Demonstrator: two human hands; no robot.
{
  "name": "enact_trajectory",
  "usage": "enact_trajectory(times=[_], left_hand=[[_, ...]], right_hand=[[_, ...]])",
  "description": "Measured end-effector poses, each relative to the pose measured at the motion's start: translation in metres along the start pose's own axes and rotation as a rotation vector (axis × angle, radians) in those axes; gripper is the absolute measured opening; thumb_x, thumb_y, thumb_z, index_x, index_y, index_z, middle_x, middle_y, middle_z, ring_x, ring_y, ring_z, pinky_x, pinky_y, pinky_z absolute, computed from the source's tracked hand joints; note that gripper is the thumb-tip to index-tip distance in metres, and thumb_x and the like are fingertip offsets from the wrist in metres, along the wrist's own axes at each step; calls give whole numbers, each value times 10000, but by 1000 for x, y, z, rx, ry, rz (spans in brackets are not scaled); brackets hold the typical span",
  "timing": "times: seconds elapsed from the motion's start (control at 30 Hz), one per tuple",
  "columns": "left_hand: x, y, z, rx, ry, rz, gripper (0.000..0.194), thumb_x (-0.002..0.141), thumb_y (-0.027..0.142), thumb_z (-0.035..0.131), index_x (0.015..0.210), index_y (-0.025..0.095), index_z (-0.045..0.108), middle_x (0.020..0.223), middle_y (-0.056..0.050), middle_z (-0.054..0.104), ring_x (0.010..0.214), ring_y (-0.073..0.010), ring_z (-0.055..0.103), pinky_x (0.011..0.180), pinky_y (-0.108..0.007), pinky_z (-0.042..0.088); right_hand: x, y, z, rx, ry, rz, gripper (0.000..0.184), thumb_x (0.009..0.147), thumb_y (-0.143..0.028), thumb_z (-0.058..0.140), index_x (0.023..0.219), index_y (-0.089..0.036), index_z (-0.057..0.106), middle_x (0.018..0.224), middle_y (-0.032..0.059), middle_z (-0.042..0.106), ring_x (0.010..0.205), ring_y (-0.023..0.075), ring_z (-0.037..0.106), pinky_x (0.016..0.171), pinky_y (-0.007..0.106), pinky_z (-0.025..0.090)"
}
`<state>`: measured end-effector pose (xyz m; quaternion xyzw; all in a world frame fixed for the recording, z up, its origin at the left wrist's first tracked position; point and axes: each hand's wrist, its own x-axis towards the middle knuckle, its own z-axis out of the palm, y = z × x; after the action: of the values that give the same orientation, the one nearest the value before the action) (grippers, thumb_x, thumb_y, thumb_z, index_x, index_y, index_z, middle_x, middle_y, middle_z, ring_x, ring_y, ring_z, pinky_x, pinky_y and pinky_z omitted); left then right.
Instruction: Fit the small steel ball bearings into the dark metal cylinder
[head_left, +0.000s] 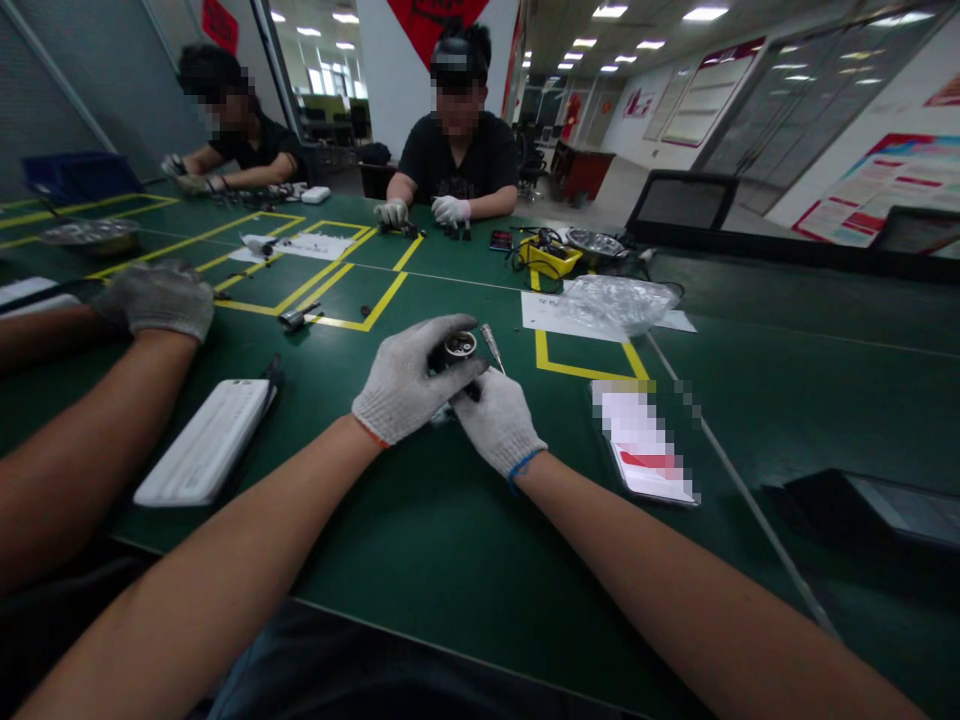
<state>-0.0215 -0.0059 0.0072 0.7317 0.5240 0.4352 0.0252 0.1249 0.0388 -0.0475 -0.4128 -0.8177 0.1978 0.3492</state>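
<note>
My left hand (412, 375), in a white knit glove, curls around a small round part (460, 346) with a pale rim and a dark inside with small details. Its open end faces up. My right hand (499, 420), also gloved, is closed just below and to the right, touching the left thumb. What its fingers grip is hidden. A slim silver metal tool (491, 345), like a small screwdriver, shows just beyond the right knuckles; I cannot tell whether it is held or lies on the table.
On the green table (450, 560) a phone (649, 445) lies to the right and a white power bank (206, 445) to the left. A co-worker's gloved hand (169, 300) rests at left. Farther off are a metal cylinder (298, 317), a plastic bag (619, 303) and a yellow tray (551, 258).
</note>
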Motion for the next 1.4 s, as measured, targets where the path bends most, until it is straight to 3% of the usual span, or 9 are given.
enact_trajectory(times=[0.27,0.5,1.0,1.4], left_hand=[[0,0,5,-16,-34,0,392,905,349,693,1261,186,690,1167,-83,764,1040,-227,724,935,-354,580],[1,-1,12,-137,-44,-90,316,902,309,681,1191,182,701,1116,-63,776,1011,-211,730,932,-349,585],[5,-8,17,-308,-73,-94,269,897,295,672,1129,159,690,1084,-70,771,985,-208,717,929,-371,586],[3,-7,18,-315,-100,-78,285,925,305,631,1170,161,661,1127,-77,759,1016,-212,712,953,-378,578]], right_hand=[[1,6,5,-8,9,19,135,888,-293,663,806,-229,749,898,97,760,881,293,711,787,415,556],[1,7,7,22,-5,26,77,859,-262,678,833,-228,742,917,96,762,901,299,718,825,427,571],[-1,9,9,77,-10,-44,149,915,-228,636,1008,-183,744,1102,135,770,1052,313,730,944,454,587],[-2,12,10,124,24,-65,201,895,-189,609,1033,-169,754,1071,146,765,1010,298,733,918,427,596]])
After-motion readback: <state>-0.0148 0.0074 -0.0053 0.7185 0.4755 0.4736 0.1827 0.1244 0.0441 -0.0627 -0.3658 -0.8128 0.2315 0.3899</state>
